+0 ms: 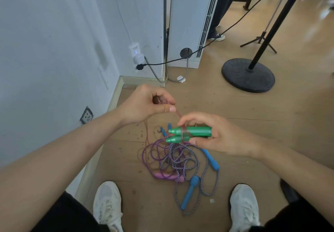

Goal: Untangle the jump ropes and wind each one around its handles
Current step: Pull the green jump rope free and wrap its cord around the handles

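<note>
My right hand (pixel 213 134) grips two green handles (pixel 193 132) side by side, with a turn of thin reddish rope wrapped around them. My left hand (pixel 146 105) pinches that reddish rope (pixel 178 113) just up and left of the handles; the rope's slack hangs down to the floor. On the floor below lies a tangled heap: a purple rope (pixel 150 152) with pink handles (pixel 166 176), and a blue-and-white braided rope (pixel 182 157) with blue handles (pixel 210 159). More blue handle tips (pixel 163 131) show behind the green ones.
My two white shoes (pixel 107 204) stand either side of the heap on the wooden floor. A white wall with a socket (pixel 86 116) runs on the left. A black round stand base (pixel 248 75) and cables (pixel 162 62) are farther back, beside a white floor-standing unit (pixel 189 23).
</note>
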